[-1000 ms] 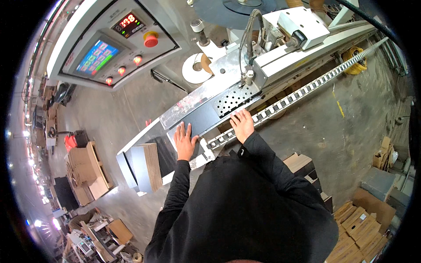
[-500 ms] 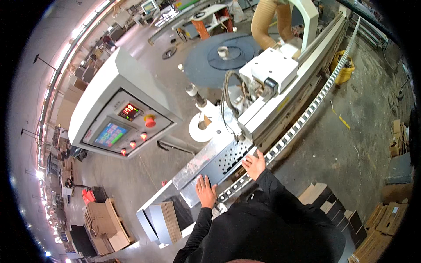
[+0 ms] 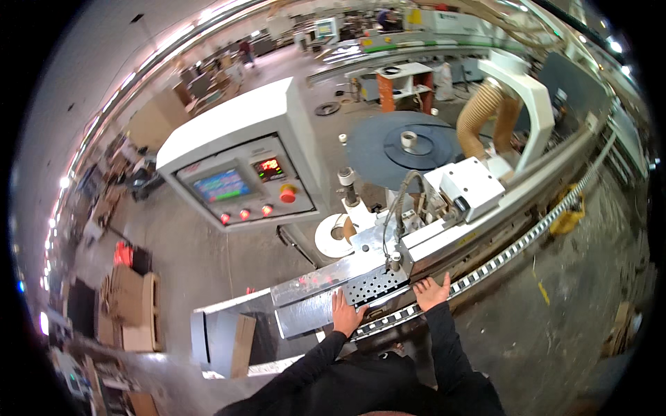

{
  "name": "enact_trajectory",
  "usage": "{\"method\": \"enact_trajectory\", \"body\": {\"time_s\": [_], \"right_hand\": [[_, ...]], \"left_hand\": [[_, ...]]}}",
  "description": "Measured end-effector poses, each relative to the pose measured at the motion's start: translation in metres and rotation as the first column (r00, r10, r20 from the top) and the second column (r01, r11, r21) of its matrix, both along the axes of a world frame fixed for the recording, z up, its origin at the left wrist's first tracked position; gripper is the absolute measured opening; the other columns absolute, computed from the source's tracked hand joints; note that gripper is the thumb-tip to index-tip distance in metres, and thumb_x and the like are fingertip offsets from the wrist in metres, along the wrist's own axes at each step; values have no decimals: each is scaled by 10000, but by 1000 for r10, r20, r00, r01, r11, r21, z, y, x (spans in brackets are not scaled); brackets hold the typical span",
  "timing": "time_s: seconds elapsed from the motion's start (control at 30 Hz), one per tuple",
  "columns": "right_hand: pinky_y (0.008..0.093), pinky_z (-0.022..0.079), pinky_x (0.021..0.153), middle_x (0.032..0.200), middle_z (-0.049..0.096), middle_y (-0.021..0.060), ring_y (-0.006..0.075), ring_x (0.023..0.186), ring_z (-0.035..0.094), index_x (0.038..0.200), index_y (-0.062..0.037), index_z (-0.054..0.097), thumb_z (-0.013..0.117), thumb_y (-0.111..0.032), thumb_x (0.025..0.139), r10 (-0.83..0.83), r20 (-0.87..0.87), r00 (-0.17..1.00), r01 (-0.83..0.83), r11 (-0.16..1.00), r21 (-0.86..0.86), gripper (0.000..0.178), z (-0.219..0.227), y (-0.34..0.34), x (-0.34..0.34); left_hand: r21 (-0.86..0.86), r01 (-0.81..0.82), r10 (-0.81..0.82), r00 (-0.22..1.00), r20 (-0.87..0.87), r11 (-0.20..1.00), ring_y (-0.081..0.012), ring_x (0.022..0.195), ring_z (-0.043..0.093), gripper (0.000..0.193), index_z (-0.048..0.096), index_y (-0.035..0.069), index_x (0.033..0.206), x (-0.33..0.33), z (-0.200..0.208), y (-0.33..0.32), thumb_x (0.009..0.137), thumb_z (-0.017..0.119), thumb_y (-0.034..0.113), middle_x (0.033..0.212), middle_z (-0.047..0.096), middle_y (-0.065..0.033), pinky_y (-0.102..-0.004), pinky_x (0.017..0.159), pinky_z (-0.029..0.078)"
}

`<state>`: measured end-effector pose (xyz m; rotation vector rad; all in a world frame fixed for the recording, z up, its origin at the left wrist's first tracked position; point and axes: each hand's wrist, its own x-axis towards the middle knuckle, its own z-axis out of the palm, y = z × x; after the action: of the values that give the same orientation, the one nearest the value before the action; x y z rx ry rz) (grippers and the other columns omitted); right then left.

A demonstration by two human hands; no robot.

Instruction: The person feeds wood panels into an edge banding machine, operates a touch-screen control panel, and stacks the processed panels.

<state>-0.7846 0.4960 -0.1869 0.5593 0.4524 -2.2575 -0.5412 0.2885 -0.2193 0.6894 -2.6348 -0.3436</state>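
My left hand (image 3: 348, 316) lies with its fingers stretched out at the front of the machine's infeed bed, where a bare metal plate (image 3: 305, 315) meets a dark perforated surface (image 3: 378, 285). My right hand (image 3: 431, 294) is open, thumb apart, by the front edge of the bed at the right end of the perforated surface. Neither hand grips anything I can make out. A narrow dark edge runs along the bed between my hands; I cannot tell whether it belongs to a panel. Along the machine's front, a black-and-white segmented track (image 3: 485, 269) passes below both hands.
A control cabinet (image 3: 236, 149) with a screen and red buttons stands to the left. Grey panels (image 3: 223, 340) sit on the side table's left end. Behind the bed are a white machine head (image 3: 472, 186), a large dark round table (image 3: 371, 145) and a tan hose (image 3: 477, 118).
My view has turned, bringing more of the far workshop into sight. Both hands have shifted rightward along the bed, and more of the bare metal plate shows left of my left hand.
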Motion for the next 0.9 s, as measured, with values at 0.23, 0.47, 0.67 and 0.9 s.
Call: {"method": "enact_trajectory", "body": {"time_s": [0.23,0.47,0.67,0.9], "right_hand": [[353,537,846,903,631,21,160,879,621,1099,-55,610,745,-380,1006,429,-787,444,478,629,613,364,-75,1,35],[627,122,1297,1487,579,171,394,1474,402,1417,-33,622,676,-759,872,916,-83,-393,613,328,719,910,-41,-5,124],[638,83,1301,1458,599,183,407,1491,384,1409,-62,643,636,-823,853,904,99,-416,595,188,782,942,-34,-12,127],[629,154,1283,1259,600,217,399,1312,525,1260,-25,673,677,-826,821,895,64,-442,639,263,723,913,-54,-9,119]], "left_hand": [[66,-17,22,996,-83,998,-509,1452,385,757,634,-37,1386,-27,3,13,920,736,551,1538,488,-303,-560,1282,238],[79,15,-22,996,88,997,-400,1476,444,586,574,-42,1422,87,17,-26,983,677,332,1544,524,-221,-523,1267,291],[-153,-339,333,941,-67,928,-439,1350,539,509,647,20,1359,232,79,-80,907,734,237,1417,623,-227,-577,1173,378],[-339,-663,731,670,129,667,-457,1513,362,978,439,18,1578,366,129,-170,875,744,625,1620,429,-245,-584,1265,255]]}}
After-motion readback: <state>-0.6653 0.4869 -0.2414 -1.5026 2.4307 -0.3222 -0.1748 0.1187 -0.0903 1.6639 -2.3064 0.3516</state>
